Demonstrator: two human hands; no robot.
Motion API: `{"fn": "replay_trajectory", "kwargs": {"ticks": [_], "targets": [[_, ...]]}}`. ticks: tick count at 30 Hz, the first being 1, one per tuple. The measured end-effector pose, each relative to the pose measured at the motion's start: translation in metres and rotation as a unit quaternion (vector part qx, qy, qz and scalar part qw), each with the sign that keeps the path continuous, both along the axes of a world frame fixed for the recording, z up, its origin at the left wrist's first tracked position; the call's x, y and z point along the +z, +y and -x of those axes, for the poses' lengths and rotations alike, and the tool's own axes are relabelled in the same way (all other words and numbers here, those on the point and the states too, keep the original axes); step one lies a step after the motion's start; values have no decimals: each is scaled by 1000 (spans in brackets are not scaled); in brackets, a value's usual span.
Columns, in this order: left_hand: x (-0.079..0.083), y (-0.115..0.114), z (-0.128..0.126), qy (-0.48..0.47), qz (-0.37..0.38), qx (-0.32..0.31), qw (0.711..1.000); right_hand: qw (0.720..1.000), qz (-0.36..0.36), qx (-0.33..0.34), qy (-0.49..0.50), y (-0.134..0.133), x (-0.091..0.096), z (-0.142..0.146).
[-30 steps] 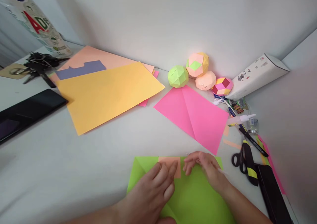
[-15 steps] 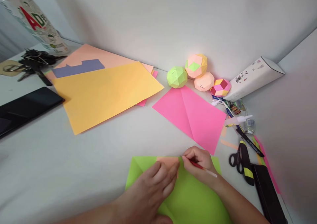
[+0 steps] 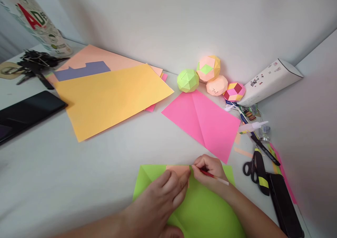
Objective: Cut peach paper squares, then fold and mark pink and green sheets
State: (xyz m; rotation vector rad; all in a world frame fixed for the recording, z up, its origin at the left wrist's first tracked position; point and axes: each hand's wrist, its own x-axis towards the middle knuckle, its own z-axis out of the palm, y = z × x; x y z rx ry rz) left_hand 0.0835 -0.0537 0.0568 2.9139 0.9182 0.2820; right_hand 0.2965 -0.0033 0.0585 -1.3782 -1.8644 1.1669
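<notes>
A green paper sheet (image 3: 207,210) with crease lines lies at the front of the table. On its far edge rests a small peach paper piece (image 3: 177,168), largely covered by my left hand (image 3: 168,194). The left fingers lie flat and press the piece down on the sheet. My right hand (image 3: 210,171) pinches a slim red pen (image 3: 207,173) with a whitish end pointing back toward the wrist. The pen's tip meets the green sheet just beside the right edge of the peach piece.
A creased pink sheet (image 3: 200,125) and a yellow sheet (image 3: 113,101) lie beyond. Faceted paper balls (image 3: 187,80) sit at the wall. Scissors (image 3: 251,169), a cutter (image 3: 265,150) and a glue bottle (image 3: 254,126) line the right; a black phone (image 3: 31,113) lies left.
The right hand and pen have shifted very slightly left along the peach piece's edge. The left hand stays in place, and the whole view has moved a little.
</notes>
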Motion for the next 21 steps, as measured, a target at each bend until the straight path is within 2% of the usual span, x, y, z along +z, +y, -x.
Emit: {"fn": "replay_trajectory", "kwargs": {"ticks": [5, 21], "targets": [[-1, -1, 0, 2, -2, -1, 1000, 1000, -18, 9, 3, 1, 2, 1], [-1, -1, -1, 0, 4, -2, 1000, 1000, 0, 8, 7, 0, 0, 0]]}}
